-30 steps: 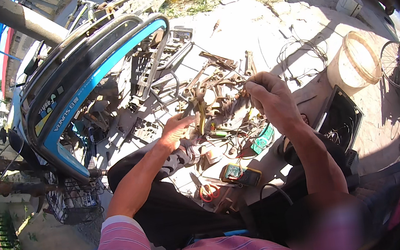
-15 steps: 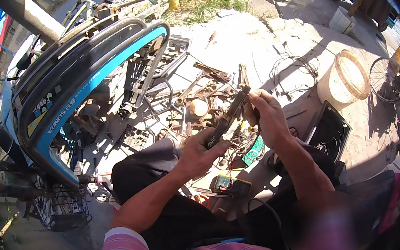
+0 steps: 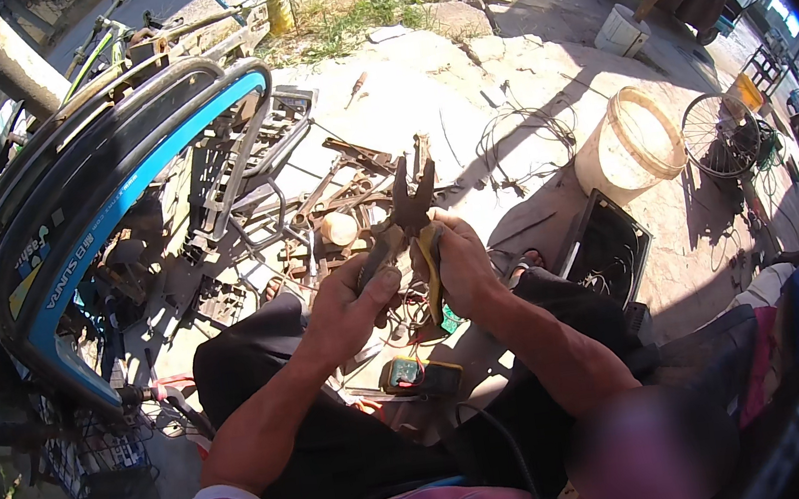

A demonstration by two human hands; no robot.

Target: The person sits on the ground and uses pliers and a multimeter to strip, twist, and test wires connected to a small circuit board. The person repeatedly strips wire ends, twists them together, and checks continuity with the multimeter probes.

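A worn pair of pliers (image 3: 411, 209) points away from me above my knees, its dark jaws spread apart. My left hand (image 3: 354, 301) is closed around the grey-looking left handle, thumb on top. Gripped in my right hand (image 3: 463, 266) is the other handle, which shows yellow along its side. Nothing can be made out between the jaws. Below the hands, between my legs, lie a black and yellow multimeter (image 3: 422, 376) with red wires and a partly hidden green circuit board (image 3: 450, 320). Rusty metal parts and a round pale piece (image 3: 338, 228) lie just beyond.
A blue and black vehicle body panel (image 3: 138, 183) stands at the left, close to metal frames. To the right are a black open casing (image 3: 604, 248), a large cream bucket (image 3: 621, 155) and a spoked wheel (image 3: 721, 136). Loose cable (image 3: 526, 137) lies on the sunlit ground.
Before, a dark, long tool slanted from my left hand with my right fingers near its far end. Now both hands hold spread plier handles, and the right hand is lower. The view has shifted right.
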